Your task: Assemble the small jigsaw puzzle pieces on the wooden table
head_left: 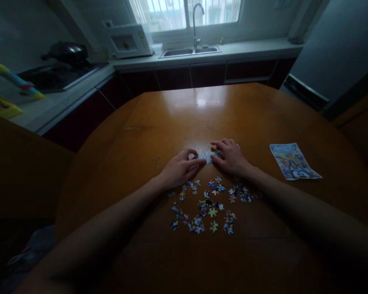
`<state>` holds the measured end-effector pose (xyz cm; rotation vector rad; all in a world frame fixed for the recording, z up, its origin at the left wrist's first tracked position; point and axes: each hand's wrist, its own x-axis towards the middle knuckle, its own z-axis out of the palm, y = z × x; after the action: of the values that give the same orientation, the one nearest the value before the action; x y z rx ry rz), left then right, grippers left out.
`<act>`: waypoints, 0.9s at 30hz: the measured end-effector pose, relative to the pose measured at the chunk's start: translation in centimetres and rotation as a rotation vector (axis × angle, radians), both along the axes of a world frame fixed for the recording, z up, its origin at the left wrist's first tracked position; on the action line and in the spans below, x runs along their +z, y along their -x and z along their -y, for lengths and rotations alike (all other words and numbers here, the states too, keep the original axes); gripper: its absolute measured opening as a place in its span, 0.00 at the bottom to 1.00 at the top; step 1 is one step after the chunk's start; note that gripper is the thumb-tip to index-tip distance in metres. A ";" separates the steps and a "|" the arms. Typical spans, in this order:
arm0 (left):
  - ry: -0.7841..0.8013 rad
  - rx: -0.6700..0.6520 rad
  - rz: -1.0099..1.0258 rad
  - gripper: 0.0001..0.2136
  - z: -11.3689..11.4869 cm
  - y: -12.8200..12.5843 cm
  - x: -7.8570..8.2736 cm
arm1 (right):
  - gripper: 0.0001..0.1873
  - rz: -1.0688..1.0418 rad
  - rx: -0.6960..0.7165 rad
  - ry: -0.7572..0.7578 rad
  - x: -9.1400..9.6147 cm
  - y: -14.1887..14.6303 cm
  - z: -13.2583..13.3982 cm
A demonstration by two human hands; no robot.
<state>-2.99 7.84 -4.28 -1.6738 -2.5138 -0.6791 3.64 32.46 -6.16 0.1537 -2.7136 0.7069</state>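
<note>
On a round wooden table (171,114), my left hand (180,167) and my right hand (230,157) meet over a small joined strip of puzzle pieces (207,156). Both hands press their fingertips on that strip, the left from its left end, the right from its right end and top. The fingers of both are curled in a pinch on it. Nearer to me lie several loose puzzle pieces (207,206), scattered in a wide patch between my forearms.
A printed colour picture sheet (293,161) lies flat on the table to the right. Beyond the table runs a kitchen counter with a sink and tap (194,45), a microwave (130,41) and a wok on a hob (68,53). A wooden chair back (18,171) stands at left.
</note>
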 end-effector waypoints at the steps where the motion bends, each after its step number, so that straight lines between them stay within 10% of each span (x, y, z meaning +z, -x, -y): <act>1: 0.001 0.000 -0.001 0.14 0.0 0.0 0.0 | 0.22 -0.001 0.001 0.012 0.0 0.0 -0.1; 27: -0.162 0.268 0.081 0.18 -0.1 0.3 0.3 | 0.25 0.018 0.153 0.028 0.5 -0.6 -1.2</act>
<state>-3.33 7.93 -3.97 -1.2523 -2.5884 -0.9092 4.22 33.71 -5.64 0.3525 -2.7286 0.7921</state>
